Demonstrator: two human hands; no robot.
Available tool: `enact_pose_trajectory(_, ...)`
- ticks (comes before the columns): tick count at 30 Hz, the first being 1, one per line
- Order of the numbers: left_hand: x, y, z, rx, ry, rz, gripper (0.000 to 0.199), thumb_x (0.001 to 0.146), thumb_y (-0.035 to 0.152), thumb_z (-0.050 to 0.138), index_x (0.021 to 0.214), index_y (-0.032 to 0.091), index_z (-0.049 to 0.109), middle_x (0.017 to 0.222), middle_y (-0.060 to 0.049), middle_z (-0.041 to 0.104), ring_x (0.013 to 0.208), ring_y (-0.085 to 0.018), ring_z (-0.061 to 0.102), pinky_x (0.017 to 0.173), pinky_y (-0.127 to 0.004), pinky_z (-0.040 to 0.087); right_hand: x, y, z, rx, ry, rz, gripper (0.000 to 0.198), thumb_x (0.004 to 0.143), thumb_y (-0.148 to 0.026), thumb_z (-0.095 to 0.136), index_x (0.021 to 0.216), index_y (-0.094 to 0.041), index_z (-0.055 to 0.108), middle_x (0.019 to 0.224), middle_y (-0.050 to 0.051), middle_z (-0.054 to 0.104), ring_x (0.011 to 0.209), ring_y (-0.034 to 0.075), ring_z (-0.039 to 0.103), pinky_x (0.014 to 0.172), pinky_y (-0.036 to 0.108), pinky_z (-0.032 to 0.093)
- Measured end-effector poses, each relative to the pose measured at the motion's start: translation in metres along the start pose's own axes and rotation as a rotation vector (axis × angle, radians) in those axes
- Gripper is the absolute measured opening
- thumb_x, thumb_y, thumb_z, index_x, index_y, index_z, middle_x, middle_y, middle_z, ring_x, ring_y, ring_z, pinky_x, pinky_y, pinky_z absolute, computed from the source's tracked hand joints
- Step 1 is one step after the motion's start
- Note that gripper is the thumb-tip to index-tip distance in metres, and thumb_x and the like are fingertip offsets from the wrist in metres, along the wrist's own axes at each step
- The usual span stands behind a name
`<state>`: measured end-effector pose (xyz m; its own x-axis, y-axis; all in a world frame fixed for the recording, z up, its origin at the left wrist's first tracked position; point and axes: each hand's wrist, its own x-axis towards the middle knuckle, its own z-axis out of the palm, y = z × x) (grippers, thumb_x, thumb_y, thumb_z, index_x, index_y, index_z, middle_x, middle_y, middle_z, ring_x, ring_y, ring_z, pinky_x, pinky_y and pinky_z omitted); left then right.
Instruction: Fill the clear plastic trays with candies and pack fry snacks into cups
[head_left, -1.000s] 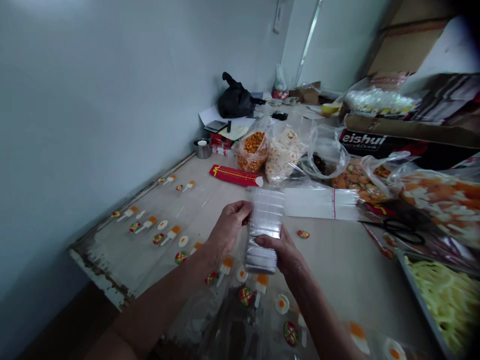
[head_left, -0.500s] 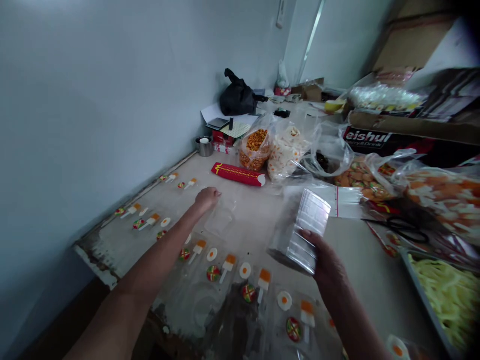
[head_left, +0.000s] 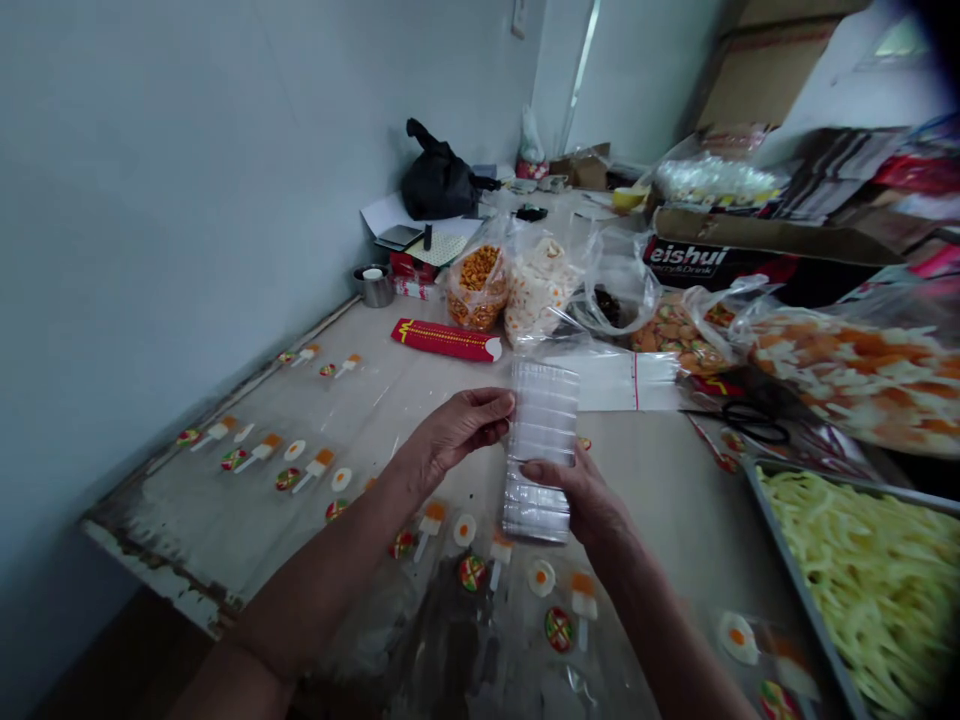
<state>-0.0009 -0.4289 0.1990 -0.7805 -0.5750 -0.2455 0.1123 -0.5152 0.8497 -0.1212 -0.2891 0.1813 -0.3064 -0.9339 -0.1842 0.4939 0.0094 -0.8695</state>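
In front of me, my right hand grips a shiny stack of clear plastic trays, its thumb across the front. My left hand is at the stack's left edge, thumb and fingers pinched there; whether a single sheet is between them is hard to see. Below lie rows of small pieces in clear plastic: a fried-egg-shaped piece, an orange-and-white piece with a stick-like end and a round red-and-green piece. More such groups extend to the left, partly hidden by my left forearm.
Beyond my hands lie a red carton, a bag of orange bits and a bag of white-and-orange pieces. To the right are scissors and a metal tray of pale yellow rings. A wall borders the left.
My left hand has come back from the tabletop, where it was by a clear plastic piece, to the stack's edge. The stack has turned more upright, and the view has shifted right.
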Motion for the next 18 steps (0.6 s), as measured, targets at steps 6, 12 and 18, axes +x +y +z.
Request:
enact_pose_trajectory(6,-0.010,-0.011,0.021,-0.043,0.040,0.018,0.043,0.058,0.044,0.095,0.072,0.013,0.069,0.062,0.003,0.055,0.052,-0.005,0.044,0.048,-0.018,0.029,-0.012,-0.002,-0.008,0.043,-0.065,0.033,0.066,0.057,-0.029,0.091,0.119,-0.021,0.068,0.110,0.008,0.075,0.092,0.025,0.068,0.080,0.033,0.053)
enact_pose_trajectory(12,-0.013,-0.014,0.039,-0.006,0.118,0.084,0.041,0.067,0.049,0.088,0.078,0.013,0.073,0.073,-0.001,0.063,0.061,-0.008,0.050,0.061,-0.022,0.041,-0.014,-0.002,-0.013,0.051,0.036,-0.021,0.072,0.057,-0.029,0.092,0.123,-0.022,0.063,0.109,0.006,0.074,0.092,0.026,0.067,0.080,0.035,0.054)
enact_pose_trajectory(18,-0.011,-0.027,0.037,-0.072,0.105,0.058,0.043,0.070,0.053,0.086,0.076,0.014,0.069,0.067,0.002,0.055,0.057,-0.007,0.043,0.056,-0.022,0.035,-0.018,-0.003,-0.020,0.022,0.012,0.011,0.071,0.056,-0.029,0.092,0.120,-0.021,0.063,0.110,0.008,0.075,0.097,0.028,0.067,0.082,0.036,0.054)
